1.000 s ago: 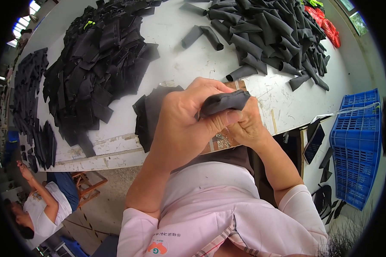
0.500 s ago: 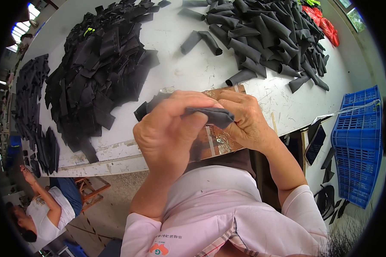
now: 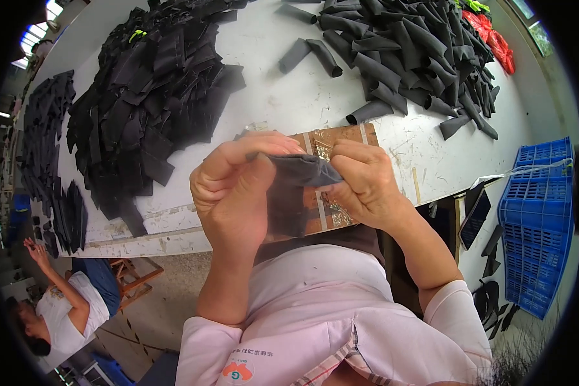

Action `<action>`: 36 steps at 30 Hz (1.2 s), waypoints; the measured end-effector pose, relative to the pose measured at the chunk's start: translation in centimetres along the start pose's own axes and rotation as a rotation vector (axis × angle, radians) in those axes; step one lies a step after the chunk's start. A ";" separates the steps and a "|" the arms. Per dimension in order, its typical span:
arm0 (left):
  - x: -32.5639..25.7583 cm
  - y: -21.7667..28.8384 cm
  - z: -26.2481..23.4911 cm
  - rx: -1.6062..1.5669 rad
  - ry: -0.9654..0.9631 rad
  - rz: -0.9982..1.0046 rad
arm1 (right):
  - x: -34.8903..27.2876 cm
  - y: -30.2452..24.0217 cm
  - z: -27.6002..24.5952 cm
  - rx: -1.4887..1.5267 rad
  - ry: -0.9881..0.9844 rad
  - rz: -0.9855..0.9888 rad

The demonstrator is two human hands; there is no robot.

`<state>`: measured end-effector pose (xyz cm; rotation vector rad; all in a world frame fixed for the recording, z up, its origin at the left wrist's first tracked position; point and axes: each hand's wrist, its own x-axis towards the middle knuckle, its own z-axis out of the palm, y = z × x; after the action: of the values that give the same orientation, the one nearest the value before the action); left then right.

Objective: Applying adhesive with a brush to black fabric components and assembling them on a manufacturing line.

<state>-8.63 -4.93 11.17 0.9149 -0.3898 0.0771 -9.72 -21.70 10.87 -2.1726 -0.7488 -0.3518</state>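
A dark grey fabric sleeve (image 3: 288, 209) is stretched between my hands, above the table's near edge. My left hand (image 3: 228, 193) is closed on one end, with the thumb pressing the cloth against the fingers. At the other end, my right hand (image 3: 367, 183) pinches a folded tip between curled fingers and thumb. Part of the cloth hangs down beside my left hand. Under my hands lies a brown board (image 3: 347, 136) crossed by pale tape strips.
Flat black fabric pieces (image 3: 154, 96) are heaped at the left of the white table (image 3: 264, 71); rolled fabric tubes (image 3: 392, 51) pile at the far right. Beyond them is a red plastic bag (image 3: 495, 42). Blue crates (image 3: 537, 225) stand at right. Another person (image 3: 77, 296) sits at lower left.
My left hand has shifted a little left, widening the gap between my hands. More of the fabric sleeve now shows, with a part hanging down. My right hand still grips its end.
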 end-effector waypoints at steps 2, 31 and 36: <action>0.2 -0.2 0.2 0.143 -0.034 -0.004 | -0.1 1.1 1.8 0.093 0.009 0.006; -4.8 -3.9 -5.4 0.849 0.370 -0.225 | -5.8 -1.5 2.9 0.344 0.093 0.630; -6.5 -0.7 -2.5 -0.166 0.300 -0.570 | -5.9 -3.4 3.9 0.330 0.158 0.425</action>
<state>-13.78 -2.71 6.94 0.8060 0.1499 -0.3336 -16.41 -19.34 7.61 -1.8996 -0.2240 -0.1612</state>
